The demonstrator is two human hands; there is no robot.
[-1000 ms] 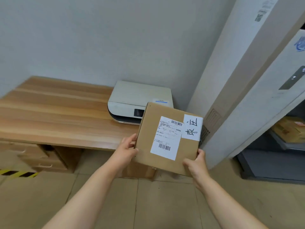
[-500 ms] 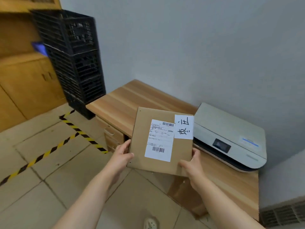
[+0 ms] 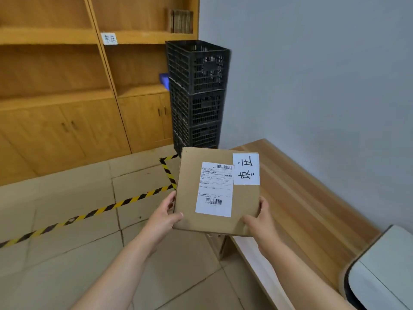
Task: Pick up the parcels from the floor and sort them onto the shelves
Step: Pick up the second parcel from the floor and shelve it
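I hold a flat brown cardboard parcel [image 3: 190, 198] in front of me at chest height, its face towards the camera. It carries a white shipping label with barcodes and a white handwritten tag at its top right corner. My left hand [image 3: 164, 217] grips its lower left edge, and my right hand [image 3: 259, 222] grips its lower right edge. Wooden shelves [image 3: 138, 38] stand at the back left, with a handwritten white tag [image 3: 108, 38] on one shelf edge.
A stack of black plastic crates [image 3: 197, 95] stands in the corner beside the shelves. A wooden desk [image 3: 301, 198] runs along the right wall, with a white printer [image 3: 380, 271] at its near end. Yellow-black tape [image 3: 100, 209] crosses the tiled floor.
The view has swung left: the printer slid to the right edge, and the crates and wooden shelves came into sight. The parcel stays in both hands.
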